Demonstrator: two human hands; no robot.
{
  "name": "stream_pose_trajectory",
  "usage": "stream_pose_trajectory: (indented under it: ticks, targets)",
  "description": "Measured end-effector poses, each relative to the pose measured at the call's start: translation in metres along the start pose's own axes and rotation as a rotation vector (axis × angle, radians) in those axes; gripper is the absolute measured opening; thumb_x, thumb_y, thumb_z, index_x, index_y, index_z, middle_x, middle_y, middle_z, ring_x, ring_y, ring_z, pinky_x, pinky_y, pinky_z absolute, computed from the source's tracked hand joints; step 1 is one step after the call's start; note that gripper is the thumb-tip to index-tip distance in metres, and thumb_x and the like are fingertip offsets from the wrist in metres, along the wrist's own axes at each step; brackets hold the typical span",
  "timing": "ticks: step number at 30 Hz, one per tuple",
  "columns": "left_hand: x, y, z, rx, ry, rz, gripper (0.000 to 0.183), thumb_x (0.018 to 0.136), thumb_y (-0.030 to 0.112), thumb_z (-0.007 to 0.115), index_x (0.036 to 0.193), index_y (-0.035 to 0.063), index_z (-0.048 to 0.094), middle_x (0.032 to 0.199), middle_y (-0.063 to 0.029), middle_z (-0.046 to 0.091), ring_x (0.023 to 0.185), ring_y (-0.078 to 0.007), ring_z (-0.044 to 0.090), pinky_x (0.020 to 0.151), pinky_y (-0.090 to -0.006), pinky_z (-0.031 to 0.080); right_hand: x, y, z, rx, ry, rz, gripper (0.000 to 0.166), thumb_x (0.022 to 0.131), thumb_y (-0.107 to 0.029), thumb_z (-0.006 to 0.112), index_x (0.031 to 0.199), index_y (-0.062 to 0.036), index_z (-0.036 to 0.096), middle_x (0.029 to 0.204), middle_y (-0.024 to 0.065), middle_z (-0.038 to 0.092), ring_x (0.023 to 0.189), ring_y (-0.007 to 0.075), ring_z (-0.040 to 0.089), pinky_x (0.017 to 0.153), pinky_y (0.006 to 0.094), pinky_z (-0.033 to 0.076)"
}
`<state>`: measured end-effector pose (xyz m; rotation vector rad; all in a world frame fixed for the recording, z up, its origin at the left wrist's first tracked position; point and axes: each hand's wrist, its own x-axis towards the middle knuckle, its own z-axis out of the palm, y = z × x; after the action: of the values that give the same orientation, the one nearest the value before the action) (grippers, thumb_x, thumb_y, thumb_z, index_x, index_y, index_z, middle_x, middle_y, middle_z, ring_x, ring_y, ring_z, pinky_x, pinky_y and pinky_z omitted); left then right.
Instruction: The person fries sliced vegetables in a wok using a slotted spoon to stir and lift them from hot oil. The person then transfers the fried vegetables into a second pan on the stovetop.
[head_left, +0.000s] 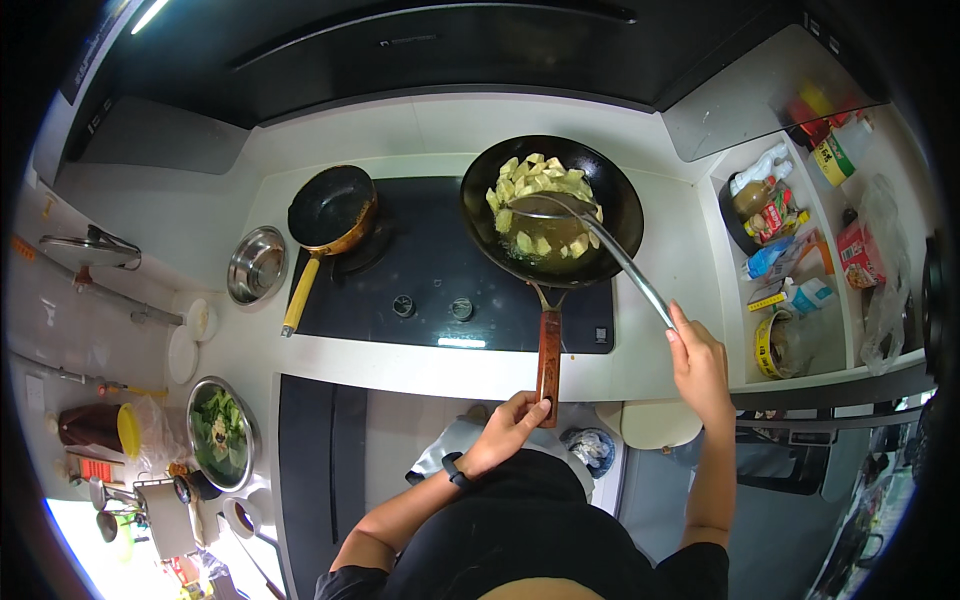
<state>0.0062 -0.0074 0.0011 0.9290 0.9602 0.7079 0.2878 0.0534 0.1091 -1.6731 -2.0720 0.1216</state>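
Note:
A dark wok (622, 217) sits on the right part of a black glass cooktop (420, 262). Pale yellow-green food chunks (540, 178) fill its far side, and a few lie nearer in bubbling oil (551, 234). My left hand (514, 427) grips the end of the wok's wooden handle (550, 345), thumb on top. In my right hand (699, 364) is the metal handle of a long skimmer (634, 270). The skimmer's round head is over the wok, covering some of the chunks; whether it touches the oil I cannot tell.
A smaller black pan (330, 206) with a yellow handle stands at the cooktop's left, beside a steel bowl (257, 266). Leafy greens lie in another steel bowl (247, 435) at left. Open shelves (821, 247) at right hold bottles and packets. A range hood (450, 52) hangs above.

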Motion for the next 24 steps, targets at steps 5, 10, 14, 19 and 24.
stream_pose_trajectory:
  ticks: [5,10,14,19,24]
  targets:
    - [0.002,-0.004,-0.001,-0.003,-0.019,-0.004,0.042,0.102,0.035,0.051,0.115,-0.0046,0.056,0.101,-0.0072,0.063,0.096,-0.0128,0.059,0.092,-0.0284,0.047,0.013,0.006,0.003,0.066,0.082,0.011,0.037,0.094,-0.01,0.058,0.13,-0.0039,0.057,0.08,0.0186,0.06,0.068,0.0363,0.061,0.062,0.0441,0.047]
    - [0.001,-0.002,0.0,0.022,-0.011,-0.006,0.042,0.102,0.034,0.051,0.118,-0.005,0.055,0.102,-0.0069,0.063,0.096,-0.0129,0.059,0.092,-0.0281,0.046,0.04,0.018,0.047,-0.074,0.09,0.012,0.037,0.096,-0.012,0.056,0.132,-0.0047,0.055,0.083,0.0188,0.061,0.07,0.037,0.061,0.063,0.0425,0.048]
    - [0.001,0.0,-0.001,0.039,-0.013,-0.016,0.043,0.102,0.034,0.051,0.121,-0.0054,0.054,0.103,-0.0068,0.062,0.098,-0.0129,0.059,0.092,-0.0281,0.046,0.043,0.019,0.065,-0.208,0.029,0.001,0.039,0.096,-0.016,0.056,0.133,-0.0043,0.055,0.08,0.0171,0.059,0.064,0.0363,0.061,0.058,0.0441,0.049]
    - [0.001,-0.003,-0.001,0.015,-0.014,-0.004,0.044,0.102,0.034,0.051,0.12,-0.0056,0.054,0.102,-0.0065,0.062,0.096,-0.0122,0.058,0.091,-0.0281,0.046,0.028,0.023,0.064,-0.324,-0.02,-0.089,0.045,0.094,-0.017,0.059,0.137,-0.0046,0.051,0.075,0.0133,0.055,0.053,0.0311,0.058,0.05,0.0417,0.049]
    - [0.002,-0.005,-0.001,0.017,-0.018,0.001,0.042,0.102,0.034,0.05,0.116,-0.0049,0.056,0.099,-0.0059,0.062,0.094,-0.0116,0.057,0.09,-0.0279,0.046,0.009,0.013,0.048,-0.354,-0.099,-0.109,0.044,0.093,-0.019,0.059,0.134,-0.0039,0.053,0.075,0.0126,0.056,0.055,0.0312,0.059,0.051,0.0422,0.049]
